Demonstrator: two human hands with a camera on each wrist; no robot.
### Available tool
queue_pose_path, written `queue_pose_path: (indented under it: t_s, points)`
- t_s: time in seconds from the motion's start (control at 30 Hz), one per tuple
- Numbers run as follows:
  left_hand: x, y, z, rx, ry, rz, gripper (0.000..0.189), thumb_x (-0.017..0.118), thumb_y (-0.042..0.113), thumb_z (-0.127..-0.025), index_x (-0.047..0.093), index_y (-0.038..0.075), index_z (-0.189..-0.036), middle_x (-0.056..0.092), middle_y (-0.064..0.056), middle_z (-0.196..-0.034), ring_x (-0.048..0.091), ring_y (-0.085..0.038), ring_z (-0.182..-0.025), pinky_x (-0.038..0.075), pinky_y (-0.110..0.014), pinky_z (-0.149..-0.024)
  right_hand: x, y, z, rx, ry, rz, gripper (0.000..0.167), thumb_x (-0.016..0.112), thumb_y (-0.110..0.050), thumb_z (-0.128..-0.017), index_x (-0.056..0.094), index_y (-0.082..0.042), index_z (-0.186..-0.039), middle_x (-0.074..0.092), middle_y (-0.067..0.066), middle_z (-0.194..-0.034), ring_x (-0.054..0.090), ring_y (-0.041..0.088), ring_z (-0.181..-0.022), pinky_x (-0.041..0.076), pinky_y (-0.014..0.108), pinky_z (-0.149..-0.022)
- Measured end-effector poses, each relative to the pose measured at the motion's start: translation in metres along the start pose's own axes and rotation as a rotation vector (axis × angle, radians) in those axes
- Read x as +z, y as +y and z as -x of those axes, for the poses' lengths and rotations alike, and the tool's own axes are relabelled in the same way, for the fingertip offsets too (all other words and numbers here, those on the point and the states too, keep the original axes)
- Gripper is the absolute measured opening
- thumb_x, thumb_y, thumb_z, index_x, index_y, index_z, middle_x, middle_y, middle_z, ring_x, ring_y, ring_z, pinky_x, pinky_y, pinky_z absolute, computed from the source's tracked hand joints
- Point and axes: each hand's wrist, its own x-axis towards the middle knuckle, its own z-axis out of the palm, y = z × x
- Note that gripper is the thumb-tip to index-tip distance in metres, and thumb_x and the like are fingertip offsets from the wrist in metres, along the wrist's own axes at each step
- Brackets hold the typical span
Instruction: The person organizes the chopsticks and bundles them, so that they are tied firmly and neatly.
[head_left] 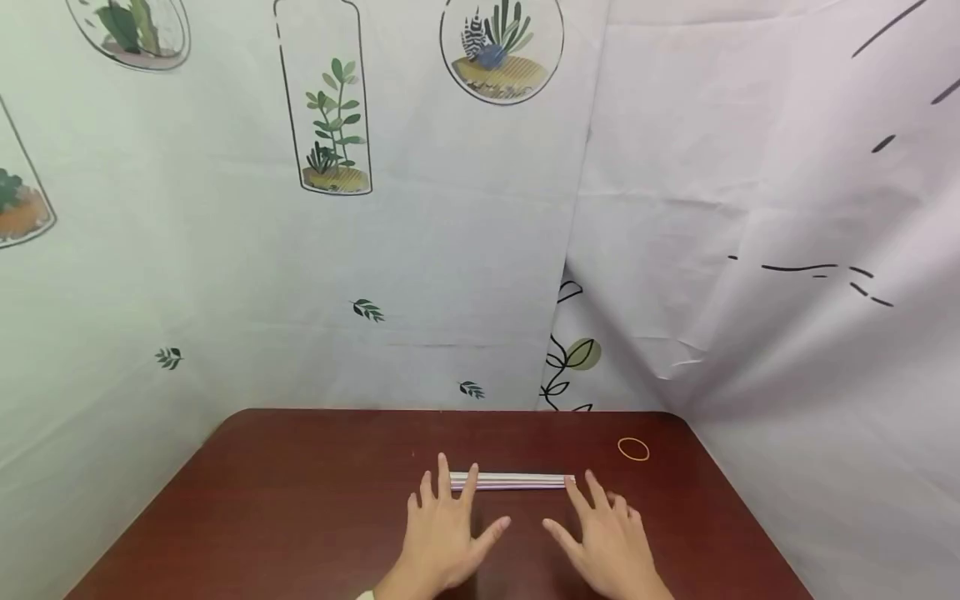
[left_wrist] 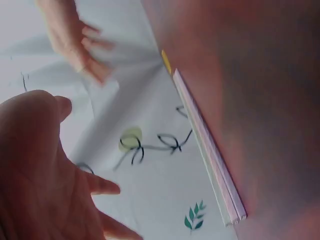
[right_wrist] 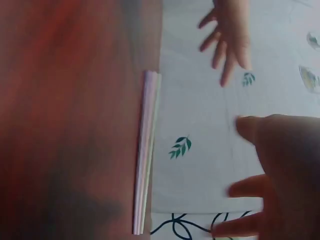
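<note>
Several thin pale sticks, perhaps paper straws (head_left: 521, 482), lie side by side across the table, pinkish and whitish in the wrist views. My left hand (head_left: 444, 533) is spread above the table, its fingertips over the left end of the straws in the head view. My right hand (head_left: 611, 537) hovers near their right end, fingers loosely extended. In the left wrist view a gap shows between the left hand (left_wrist: 40, 170) and the straws (left_wrist: 210, 155). The right wrist view likewise shows the right hand (right_wrist: 285, 170) apart from them. Neither hand holds anything.
A yellow rubber band (head_left: 633, 449) lies on the dark red-brown table (head_left: 300, 500), near its back right corner. A white cloth (head_left: 465, 250) with plant drawings hangs behind the table and along its sides.
</note>
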Motion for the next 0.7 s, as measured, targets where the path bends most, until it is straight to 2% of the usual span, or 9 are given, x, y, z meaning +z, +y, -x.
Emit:
queue_pose_path:
  t_s: [0.13,0.23,0.37,0.47,0.57,0.7]
  points:
    - [0.000,-0.012,-0.020,-0.025,-0.053,0.075,0.082,0.050,0.070,-0.090,0.048,0.011,-0.146,0.033,-0.036,-0.149,0.047,-0.054,-0.121,0.046,-0.061,-0.089,0.002,0.005,-0.022,0.014,-0.114,-0.088,0.063,0.066,-0.057,-0.087,0.065,-0.010,-0.129,0.063,0.014,-0.112,0.062,0.037,-0.090,0.050,0.055,-0.074]
    - [0.003,-0.024,-0.037,-0.041,-0.124,0.168,0.076,0.066,0.054,-0.089,0.046,0.008,-0.146,0.032,-0.039,-0.148,0.048,-0.056,-0.119,0.049,-0.059,-0.086,0.008,0.012,-0.041,0.059,-0.174,-0.166,0.061,0.072,-0.049,-0.084,0.064,-0.006,-0.127,0.062,0.015,-0.106,0.061,0.039,-0.089,0.050,0.057,-0.071]
    - [0.010,-0.042,-0.054,-0.109,-0.206,0.311,0.081,0.083,0.031,-0.080,0.043,0.005,-0.146,0.030,-0.039,-0.148,0.037,-0.061,-0.127,0.048,-0.062,-0.084,0.022,0.024,-0.064,0.131,-0.211,-0.300,0.065,0.075,-0.041,-0.084,0.058,0.003,-0.128,0.060,0.022,-0.110,0.059,0.046,-0.100,0.047,0.062,-0.081]
    - [0.016,-0.053,-0.062,-0.186,-0.226,0.389,0.084,0.088,0.017,-0.074,0.043,0.005,-0.144,0.033,-0.036,-0.143,0.035,-0.060,-0.127,0.048,-0.064,-0.083,0.039,0.034,-0.076,0.165,-0.184,-0.421,0.065,0.075,-0.031,-0.085,0.053,0.012,-0.128,0.058,0.031,-0.114,0.058,0.048,-0.105,0.046,0.061,-0.088]
    - [0.025,-0.061,-0.066,-0.237,-0.225,0.444,0.083,0.089,0.007,-0.069,0.046,0.004,-0.141,0.036,-0.034,-0.135,0.040,-0.057,-0.121,0.047,-0.064,-0.083,0.058,0.040,-0.083,0.214,-0.125,-0.535,0.063,0.075,-0.020,-0.085,0.049,0.019,-0.127,0.056,0.037,-0.119,0.056,0.050,-0.111,0.046,0.060,-0.092]
    - [0.034,-0.068,-0.068,-0.241,-0.186,0.483,0.077,0.089,0.000,-0.066,0.051,0.001,-0.134,0.042,-0.034,-0.126,0.045,-0.057,-0.114,0.047,-0.063,-0.083,0.076,0.041,-0.088,0.253,-0.036,-0.627,0.057,0.074,-0.007,-0.083,0.049,0.020,-0.126,0.056,0.037,-0.122,0.055,0.049,-0.113,0.046,0.058,-0.093]
